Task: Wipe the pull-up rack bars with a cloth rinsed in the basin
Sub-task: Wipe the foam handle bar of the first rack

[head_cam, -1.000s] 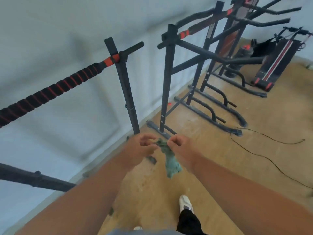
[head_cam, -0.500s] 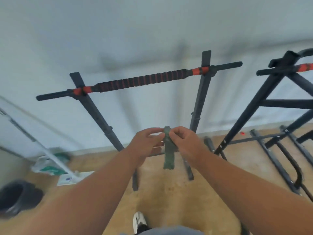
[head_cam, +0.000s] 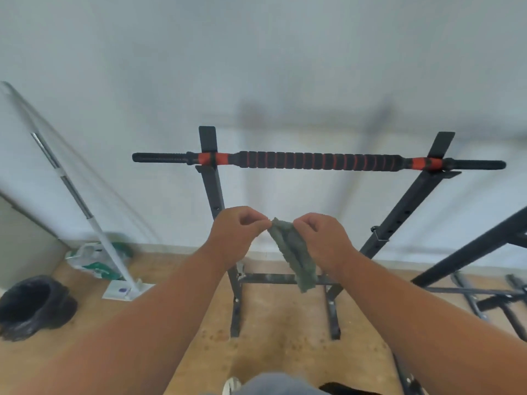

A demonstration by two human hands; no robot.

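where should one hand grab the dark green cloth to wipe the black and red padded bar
Judging by its pose, grip the dark green cloth at its bunched upper end, from the right, where the right hand already pinches it. The left hand only holds a corner, and the rest hangs limp below the black and red padded bar.

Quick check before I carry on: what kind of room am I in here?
Likely a home gym or equipment storeroom: a pull-up rack against a plain wall, more black frames at right, a bin on the floor.

Pale wall (head_cam: pixel 256 52), tan speckled floor (head_cam: pixel 285 323), black bin (head_cam: pixel 31 306) at left.
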